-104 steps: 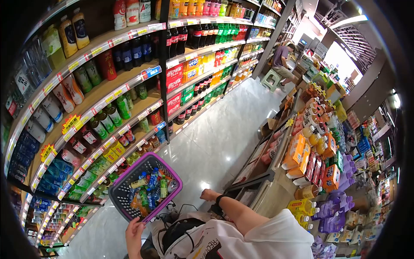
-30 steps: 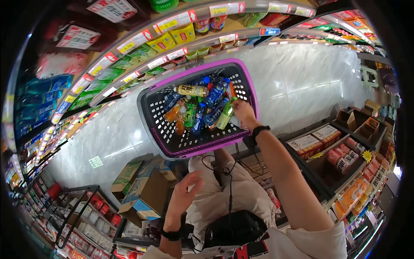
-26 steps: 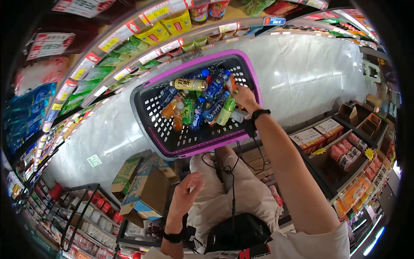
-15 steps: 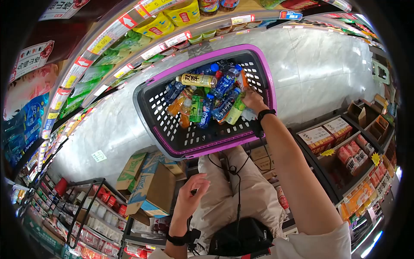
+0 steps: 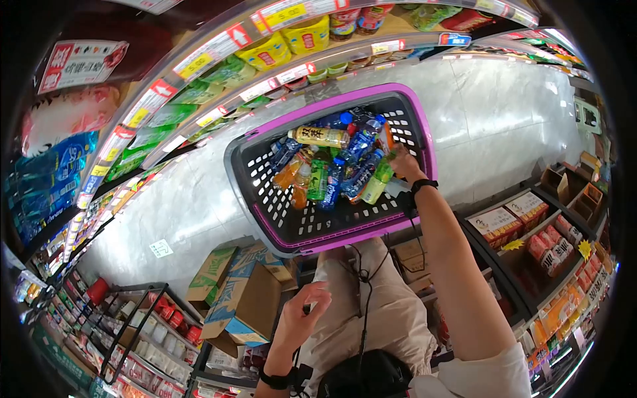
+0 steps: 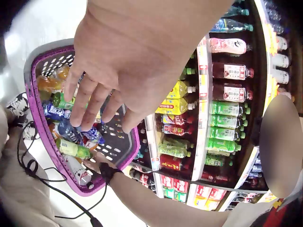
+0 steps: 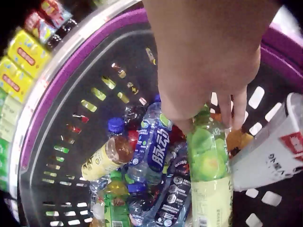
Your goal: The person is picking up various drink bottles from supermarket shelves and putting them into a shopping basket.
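My right hand (image 5: pixel 405 164) reaches into the grey basket with a purple rim (image 5: pixel 424 113). Its fingers curl round the capped end of a green drink bottle (image 7: pixel 210 165), whose pale label points toward the basket's near side. An orange bottle (image 5: pixel 386 137) lies just beyond the fingertips. Heaped beside them are blue sports drink bottles (image 7: pixel 154 142), a pale yellow bottle (image 5: pixel 322 136) and other drinks. A white cup-shaped container (image 7: pixel 272 151) leans to the right of the green bottle. Holding nothing, my left hand (image 5: pixel 302 315) hovers over the lap, fingers spread loosely in the left wrist view.
Drink shelves (image 5: pixel 265 86) curve along the far side of the basket. Cardboard boxes (image 5: pixel 245 302) stand at the left on the near side. Bins with packaged goods (image 5: pixel 551 249) line the right. A black cable (image 5: pixel 365 298) hangs over the lap.
Since the oldest frame, the view has tilted down and my right hand has gone into the basket. Over the last second it shifts slightly along the bottles; the left hand stays over the lap.
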Motion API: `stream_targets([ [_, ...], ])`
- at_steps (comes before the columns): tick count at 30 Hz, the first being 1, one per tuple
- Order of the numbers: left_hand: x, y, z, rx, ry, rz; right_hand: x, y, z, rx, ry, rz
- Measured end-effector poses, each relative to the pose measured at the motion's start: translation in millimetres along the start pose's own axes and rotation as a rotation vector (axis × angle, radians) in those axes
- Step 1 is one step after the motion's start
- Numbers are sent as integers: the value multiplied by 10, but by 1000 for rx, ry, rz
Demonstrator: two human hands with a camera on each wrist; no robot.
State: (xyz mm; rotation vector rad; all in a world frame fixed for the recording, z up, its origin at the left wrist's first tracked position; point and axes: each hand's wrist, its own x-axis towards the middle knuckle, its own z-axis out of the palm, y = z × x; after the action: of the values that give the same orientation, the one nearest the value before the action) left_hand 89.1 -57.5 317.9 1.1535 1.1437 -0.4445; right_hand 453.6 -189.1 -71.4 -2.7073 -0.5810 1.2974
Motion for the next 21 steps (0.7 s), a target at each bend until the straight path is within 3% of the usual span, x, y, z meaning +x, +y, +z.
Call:
stream_targets([
  [1, -14, -85, -22, 8, 7, 35, 29, -6, 72, 1, 5, -11],
  [3, 10, -216, -80, 17, 11, 69, 125, 121, 357, 43, 234, -24],
  [6, -127, -293, -74, -48, 44, 93, 271, 374, 618, -17, 194, -144],
  [7, -156, -217, -81, -60, 47, 68, -124, -80, 266, 132, 141, 31],
  [8, -185, -140, -100, -69, 50, 52, -442, -358, 11, 84, 125, 40],
  [9, -209, -164, -111, -51, 50, 110, -607, -451, -13, 70, 205, -60],
  [10, -242, -130, -113, -60, 61, 147, -727, -641, -135, -181, 23, -88],
  [11, -284, -80, -136, -90, 55, 156, -866, -616, -199, -96, 31, -322],
  [12, -334, -21, -168, -116, 52, 168, -965, -701, -226, -265, 13, -317],
  [14, -439, 119, -193, -125, 81, 257, -1227, -855, -283, -300, -68, -324],
  [15, -501, 190, -206, -117, 110, 280, -1376, -849, -262, -337, -4, -383],
  [16, -586, 251, -212, -113, 142, 301, -1291, -548, 106, -378, 239, -512],
  [17, -651, 259, -223, -118, 146, 346, -1663, -769, -163, -140, 123, -339],
  [19, -748, 288, -284, -89, 164, 420, -2077, -812, -317, -96, 120, -278],
  [21, -910, 463, -332, -60, 200, 514, -2571, -1058, -766, -30, 47, -135],
])
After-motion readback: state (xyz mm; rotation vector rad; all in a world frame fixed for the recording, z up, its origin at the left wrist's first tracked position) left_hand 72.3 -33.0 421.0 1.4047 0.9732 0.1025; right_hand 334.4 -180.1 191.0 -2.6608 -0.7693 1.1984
